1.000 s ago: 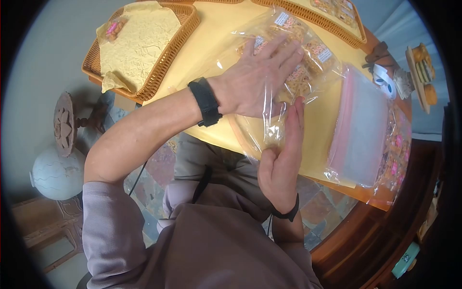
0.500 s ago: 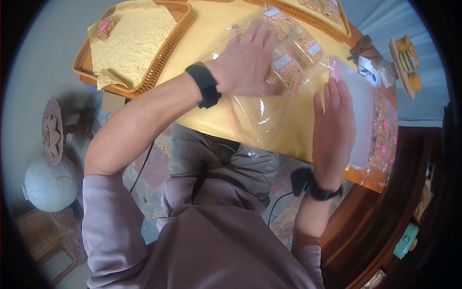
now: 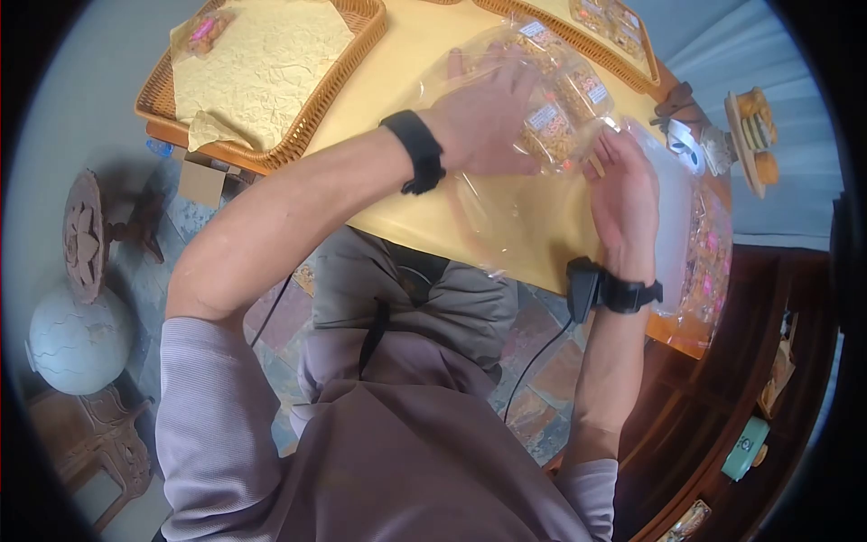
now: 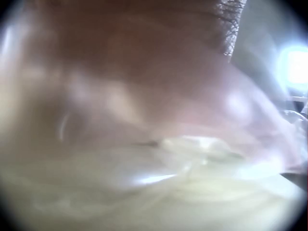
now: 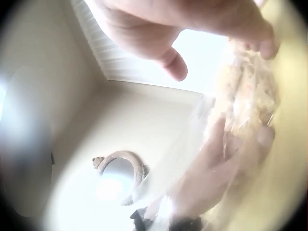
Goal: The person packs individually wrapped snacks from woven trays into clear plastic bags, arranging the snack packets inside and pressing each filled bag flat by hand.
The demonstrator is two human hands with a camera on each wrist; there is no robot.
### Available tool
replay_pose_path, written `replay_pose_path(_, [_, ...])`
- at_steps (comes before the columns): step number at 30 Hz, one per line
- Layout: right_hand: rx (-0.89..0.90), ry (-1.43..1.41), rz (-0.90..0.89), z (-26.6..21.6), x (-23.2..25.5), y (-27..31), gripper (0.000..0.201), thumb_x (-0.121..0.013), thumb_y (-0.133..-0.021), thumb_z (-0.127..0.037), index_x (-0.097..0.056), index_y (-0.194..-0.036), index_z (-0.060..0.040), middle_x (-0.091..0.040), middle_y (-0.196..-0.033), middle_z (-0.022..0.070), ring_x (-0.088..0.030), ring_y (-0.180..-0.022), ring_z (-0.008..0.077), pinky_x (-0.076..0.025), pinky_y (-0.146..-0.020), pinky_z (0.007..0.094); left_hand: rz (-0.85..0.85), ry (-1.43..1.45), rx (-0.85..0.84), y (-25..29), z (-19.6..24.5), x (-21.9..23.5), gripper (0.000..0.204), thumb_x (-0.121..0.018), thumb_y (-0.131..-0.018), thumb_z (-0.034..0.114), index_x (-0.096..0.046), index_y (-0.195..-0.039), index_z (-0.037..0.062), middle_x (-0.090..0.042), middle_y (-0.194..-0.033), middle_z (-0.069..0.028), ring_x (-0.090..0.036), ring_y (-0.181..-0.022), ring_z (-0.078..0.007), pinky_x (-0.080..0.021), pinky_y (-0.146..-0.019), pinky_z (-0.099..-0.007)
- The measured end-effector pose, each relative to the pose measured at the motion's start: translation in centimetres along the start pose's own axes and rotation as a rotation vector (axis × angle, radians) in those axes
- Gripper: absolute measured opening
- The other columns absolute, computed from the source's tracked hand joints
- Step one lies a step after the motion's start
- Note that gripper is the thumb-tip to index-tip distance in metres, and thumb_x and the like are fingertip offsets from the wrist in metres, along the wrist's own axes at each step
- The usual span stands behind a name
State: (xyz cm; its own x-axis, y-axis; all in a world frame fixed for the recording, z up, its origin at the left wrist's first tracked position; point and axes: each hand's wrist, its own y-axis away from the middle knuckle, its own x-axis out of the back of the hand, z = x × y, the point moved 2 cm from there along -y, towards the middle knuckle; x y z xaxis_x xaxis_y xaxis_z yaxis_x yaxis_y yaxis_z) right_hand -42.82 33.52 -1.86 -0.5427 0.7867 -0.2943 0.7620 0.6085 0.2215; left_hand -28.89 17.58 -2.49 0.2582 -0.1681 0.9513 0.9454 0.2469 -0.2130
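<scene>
A large clear bag [image 3: 488,212] lies on the yellow cloth, with several labelled snack packets [image 3: 551,131] in its far right part. Clear plastic covers my left hand [image 3: 488,117], whose spread fingers lie beside the packets. In the right wrist view, the left hand [image 5: 207,178] shows through the plastic near the packets [image 5: 245,96]. At the packets' right edge is my right hand [image 3: 625,194], fingers slightly bent and thumb apart; its fingertips [image 5: 267,45] are close to the bag, contact unclear. The left wrist view is blurred by skin and plastic.
A paper-lined wicker basket [image 3: 312,122] with one packet stands at far left. Another basket [image 3: 515,11] holds packets at the back. A stack of clear sleeves [image 3: 673,262] and more packets [image 3: 709,262] lie on the right. A white object [image 3: 684,144] is behind them.
My right hand has left the bag's near part, moved right over the sleeves, then come back to the packets' right edge. The left hand has stayed by the packets, which now sit less covered by it.
</scene>
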Motion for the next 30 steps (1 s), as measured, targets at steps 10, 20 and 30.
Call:
replay_pose_path(10, [0.337, 0.637, -0.112, 3.8, -3.5, 8.9, 0.094, -0.073, -0.093, -0.011, -0.01, -0.16, 0.0067, -0.024, -0.162, 0.0269, -0.031, -0.149, 0.0307, -0.027, -0.123, 0.0423, 0.045, -0.03, 0.093, 5.3, 3.6, 0.7, 0.092, -0.073, -0.088, 0.043, -0.031, -0.155, -0.0048, -0.042, -0.151, -0.0282, -0.046, -0.135, -0.0368, -0.043, -0.107, -0.0512])
replay_pose_path(20, [0.634, 0.964, -0.059, 5.6, -2.8, 8.9, 0.095, -0.075, -0.091, -0.013, -0.012, -0.157, 0.0131, -0.028, -0.159, 0.0316, -0.034, -0.147, 0.0395, -0.029, -0.121, 0.0432, -0.046, 0.067, -0.015, 5.9, 1.0, 1.6, 0.094, -0.068, -0.091, 0.048, -0.028, -0.156, -0.0076, -0.031, -0.16, -0.0316, -0.035, -0.147, -0.0428, -0.037, -0.111, -0.0553])
replay_pose_path(30, [0.586, 0.865, -0.09, 5.8, -2.9, 8.5, 0.097, -0.078, -0.088, -0.02, -0.017, -0.154, 0.0169, -0.031, -0.156, 0.0362, -0.035, -0.146, 0.0463, -0.03, -0.12, 0.0482, -0.162, 0.081, 0.069, 4.9, -0.6, 2.9, 0.112, -0.078, -0.08, 0.054, -0.027, -0.154, -0.0129, -0.024, -0.161, -0.0364, -0.03, -0.148, -0.0508, -0.029, -0.119, -0.0535])
